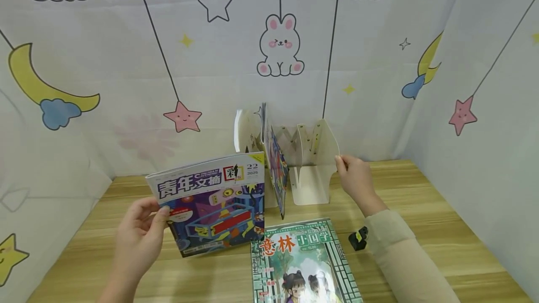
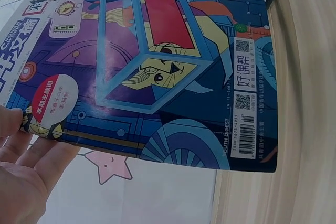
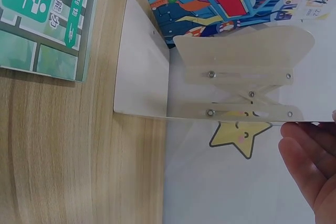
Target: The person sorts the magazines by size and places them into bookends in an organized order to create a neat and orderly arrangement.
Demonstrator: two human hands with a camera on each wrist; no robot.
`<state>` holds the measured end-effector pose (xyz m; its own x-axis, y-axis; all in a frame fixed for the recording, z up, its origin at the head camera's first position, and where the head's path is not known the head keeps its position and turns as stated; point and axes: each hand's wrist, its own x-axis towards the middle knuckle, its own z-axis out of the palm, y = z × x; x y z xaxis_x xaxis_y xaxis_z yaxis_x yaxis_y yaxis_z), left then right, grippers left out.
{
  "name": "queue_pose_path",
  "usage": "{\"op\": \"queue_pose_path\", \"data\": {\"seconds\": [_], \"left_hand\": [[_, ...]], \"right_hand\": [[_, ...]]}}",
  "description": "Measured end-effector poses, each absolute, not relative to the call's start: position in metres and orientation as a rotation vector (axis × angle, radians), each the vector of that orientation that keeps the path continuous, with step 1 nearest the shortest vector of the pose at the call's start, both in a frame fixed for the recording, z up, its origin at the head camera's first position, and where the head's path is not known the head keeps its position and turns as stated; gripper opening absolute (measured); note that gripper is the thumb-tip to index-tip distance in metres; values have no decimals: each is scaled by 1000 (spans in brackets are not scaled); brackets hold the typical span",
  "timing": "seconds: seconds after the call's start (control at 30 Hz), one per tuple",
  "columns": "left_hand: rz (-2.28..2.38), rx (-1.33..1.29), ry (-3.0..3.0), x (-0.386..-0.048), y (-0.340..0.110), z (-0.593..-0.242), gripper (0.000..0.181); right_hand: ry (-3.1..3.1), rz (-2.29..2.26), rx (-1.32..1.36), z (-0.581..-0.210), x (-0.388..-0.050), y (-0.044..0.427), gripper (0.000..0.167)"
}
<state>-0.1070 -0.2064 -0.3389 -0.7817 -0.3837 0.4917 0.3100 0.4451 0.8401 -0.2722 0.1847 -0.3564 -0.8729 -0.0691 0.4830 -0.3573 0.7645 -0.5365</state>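
Observation:
My left hand (image 1: 143, 233) pinches the left edge of a purple and blue magazine (image 1: 219, 205), held upright and slightly tilted above the table. In the left wrist view the thumb lies on the cover (image 2: 157, 66) and the fingers are behind it. A cream metal book rack (image 1: 311, 191) stands at the back, with another magazine (image 1: 275, 167) upright in its left part. My right hand (image 1: 357, 181) pinches the outer edge of the rack's right end panel; in the right wrist view the fingertips (image 3: 294, 135) touch that panel's edge.
A green magazine (image 1: 303, 261) lies flat at the front middle of the wood-patterned table (image 1: 421, 228). A small black object with a yellow mark (image 1: 358, 239) sits near my right sleeve. A white curtain printed with rabbits and stars (image 1: 236, 60) hangs behind the rack.

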Motion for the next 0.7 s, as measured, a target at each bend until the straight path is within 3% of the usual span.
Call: {"op": "queue_pose_path", "data": {"seconds": [0.7], "left_hand": [[-1430, 54, -2063, -110, -189, -341, 15]], "right_hand": [[-2537, 924, 304, -357, -273, 185, 35]]}}
